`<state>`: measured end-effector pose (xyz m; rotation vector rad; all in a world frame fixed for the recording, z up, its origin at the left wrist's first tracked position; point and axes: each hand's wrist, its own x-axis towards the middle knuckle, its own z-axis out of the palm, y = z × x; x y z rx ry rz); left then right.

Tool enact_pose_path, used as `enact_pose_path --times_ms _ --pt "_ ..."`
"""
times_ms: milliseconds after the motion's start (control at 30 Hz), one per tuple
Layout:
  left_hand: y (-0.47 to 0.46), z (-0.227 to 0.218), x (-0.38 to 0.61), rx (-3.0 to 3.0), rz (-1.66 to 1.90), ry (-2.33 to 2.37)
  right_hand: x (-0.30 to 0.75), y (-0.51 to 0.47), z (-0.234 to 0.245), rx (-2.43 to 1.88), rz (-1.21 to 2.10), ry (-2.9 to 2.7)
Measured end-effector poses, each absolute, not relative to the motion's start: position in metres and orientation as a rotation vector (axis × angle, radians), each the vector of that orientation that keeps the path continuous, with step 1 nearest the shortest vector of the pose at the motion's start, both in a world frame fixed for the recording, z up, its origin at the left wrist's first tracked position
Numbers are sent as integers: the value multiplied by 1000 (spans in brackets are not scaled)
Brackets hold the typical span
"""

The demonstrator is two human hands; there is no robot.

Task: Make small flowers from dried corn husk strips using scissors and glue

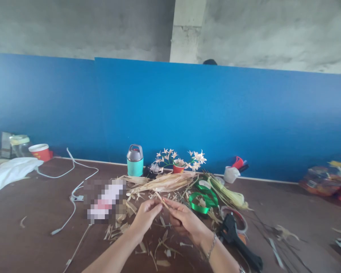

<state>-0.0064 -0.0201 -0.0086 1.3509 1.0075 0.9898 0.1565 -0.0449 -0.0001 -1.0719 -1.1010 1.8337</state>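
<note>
My left hand [146, 217] and my right hand [185, 220] meet over the middle of the table. Between their pinched fingertips is a narrow, pale strip of dried husk [161, 198], tilted up and to the left. Its lower end is hidden by the fingers. Small husk scraps [164, 242] lie scattered beneath both hands. Just beyond them stretches a pile of dried husks [166, 182]. A spool of green ribbon [199, 207] lies to the right of my right hand, and a black glue gun [230, 228] rests beside my right forearm.
A teal thermos [135, 167] and a red cup [178, 167] with pale husk flowers [198, 157] stand near the blue partition [170, 110]. Greenish husks [229, 193] lie right. White cables [74, 189] and a pixelated object [105, 203] are left; a white cup [231, 174] stands right.
</note>
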Motion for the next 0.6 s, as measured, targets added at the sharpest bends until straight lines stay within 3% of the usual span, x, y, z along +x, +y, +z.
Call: enact_pose_path --times_ms 367,600 --pt "-18 -13 -9 1628 1039 971 159 -43 -5 -1166 1787 -1164" --pt "-24 -8 -6 1515 1070 1068 153 -42 -5 -1098 1178 -1639"
